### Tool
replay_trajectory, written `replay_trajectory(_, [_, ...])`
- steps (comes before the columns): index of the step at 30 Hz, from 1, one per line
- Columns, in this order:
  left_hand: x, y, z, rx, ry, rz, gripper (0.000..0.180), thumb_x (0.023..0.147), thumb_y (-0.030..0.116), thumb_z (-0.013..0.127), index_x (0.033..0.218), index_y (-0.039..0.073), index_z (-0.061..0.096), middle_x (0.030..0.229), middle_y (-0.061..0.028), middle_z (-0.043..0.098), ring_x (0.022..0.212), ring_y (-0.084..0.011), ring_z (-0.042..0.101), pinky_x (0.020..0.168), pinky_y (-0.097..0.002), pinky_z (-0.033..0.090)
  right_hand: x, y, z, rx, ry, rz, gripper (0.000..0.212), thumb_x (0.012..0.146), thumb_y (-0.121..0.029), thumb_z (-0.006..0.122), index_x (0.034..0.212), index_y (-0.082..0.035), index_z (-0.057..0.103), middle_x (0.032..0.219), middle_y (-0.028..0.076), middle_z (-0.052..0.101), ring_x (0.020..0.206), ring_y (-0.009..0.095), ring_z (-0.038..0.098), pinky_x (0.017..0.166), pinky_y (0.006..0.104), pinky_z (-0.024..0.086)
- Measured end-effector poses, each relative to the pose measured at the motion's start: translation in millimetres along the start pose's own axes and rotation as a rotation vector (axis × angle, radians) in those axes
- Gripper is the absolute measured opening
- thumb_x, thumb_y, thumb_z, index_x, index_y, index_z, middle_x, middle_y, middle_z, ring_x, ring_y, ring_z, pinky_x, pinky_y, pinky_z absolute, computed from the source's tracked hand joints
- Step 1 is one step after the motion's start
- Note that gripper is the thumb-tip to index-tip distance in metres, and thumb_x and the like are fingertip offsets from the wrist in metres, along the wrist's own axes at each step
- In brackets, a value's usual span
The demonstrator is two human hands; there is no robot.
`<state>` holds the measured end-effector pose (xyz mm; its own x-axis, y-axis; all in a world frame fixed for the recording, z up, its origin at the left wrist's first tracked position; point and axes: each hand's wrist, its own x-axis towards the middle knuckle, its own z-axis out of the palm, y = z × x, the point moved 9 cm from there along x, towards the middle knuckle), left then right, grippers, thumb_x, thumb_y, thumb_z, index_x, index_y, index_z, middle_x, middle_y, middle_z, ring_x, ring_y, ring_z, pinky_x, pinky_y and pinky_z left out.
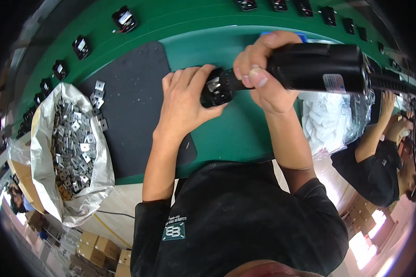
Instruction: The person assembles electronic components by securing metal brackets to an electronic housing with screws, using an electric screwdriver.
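My left hand (pixel 184 98) is wrapped round a small black housing (pixel 216 94) with shiny metal inside, held over the green table. My right hand (pixel 269 69) grips a black power screwdriver (pixel 321 66), lying almost level, its body reaching off to the right. The driver's narrow front end points left and meets the housing's right side. Whether a screw sits at its tip I cannot tell. A cord or hose runs from the driver's rear end toward the right.
A dark mat (pixel 134 101) covers the table's left part, with loose metal plates (pixel 98 94) on it. Beside it stands a sack (pixel 107 177) of square metal pieces. A plastic bag of white parts (pixel 326 120) lies right. Black housings (pixel 125 19) line the far green belt. A co-worker (pixel 376 157) sits right.
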<state>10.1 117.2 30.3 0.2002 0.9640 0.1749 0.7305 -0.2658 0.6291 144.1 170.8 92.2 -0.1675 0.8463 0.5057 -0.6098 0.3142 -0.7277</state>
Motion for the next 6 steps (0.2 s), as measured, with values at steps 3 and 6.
replay_trajectory(3, [1,1,-1,0.023,-0.045,0.002,0.070,0.060,0.029,0.084,0.122,0.006,0.060,0.110,-0.0104,0.063,0.104,-0.0302,0.056,0.096,-0.0436,0.036,12,-19,-8,0.010,0.045,0.026,0.056,0.081,-0.005,0.066,0.132,-0.003,0.044,0.078,0.005,0.054,0.062,0.012,0.052,0.060,0.0296,0.047])
replay_trajectory(6, [8,-6,-1,0.063,-0.079,-0.032,0.074,0.063,0.026,0.081,0.129,0.006,0.054,0.117,-0.0149,0.062,0.113,-0.0314,0.055,0.100,-0.0460,0.034,23,-51,-19,-0.127,0.442,0.111,0.053,0.080,-0.005,0.070,0.128,-0.003,0.047,0.076,0.007,0.055,0.061,0.017,0.055,0.060,0.0309,0.050])
